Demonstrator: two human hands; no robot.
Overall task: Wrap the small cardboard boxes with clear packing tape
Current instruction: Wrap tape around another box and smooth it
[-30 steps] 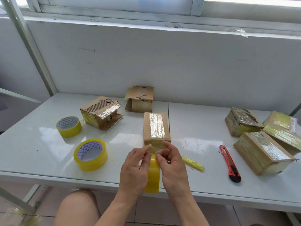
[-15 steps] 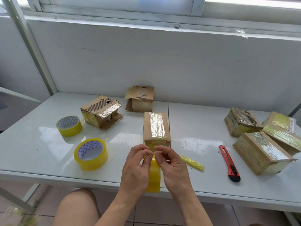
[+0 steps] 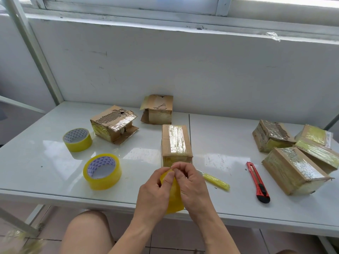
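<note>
At the near edge of the white table [image 3: 55, 162], in the middle, your two hands are up close together around a yellow tape roll [image 3: 175, 198] that stands on its edge. Your left hand [image 3: 156, 195] curls round the roll's left side, and your right hand [image 3: 192, 187] curls round its right side, with the fingertips of both pinching at the top of the roll. Just past your hands sits a small cardboard box [image 3: 176, 143] with a shiny strip of tape along its top. Beside your right hand lies a little crumpled yellow tape scrap [image 3: 216, 180], and farther right a red box cutter [image 3: 257, 182]. Near the left edge lie two more tape rolls flat, a big one [image 3: 102, 171] closer to you and a smaller one [image 3: 78, 139] behind it. Farther back, a torn box [image 3: 113, 123] sits on the left and an open-flap box [image 3: 157, 110] sits by the far edge. At the right edge, three taped boxes [image 3: 293, 169] are bunched together.
</note>
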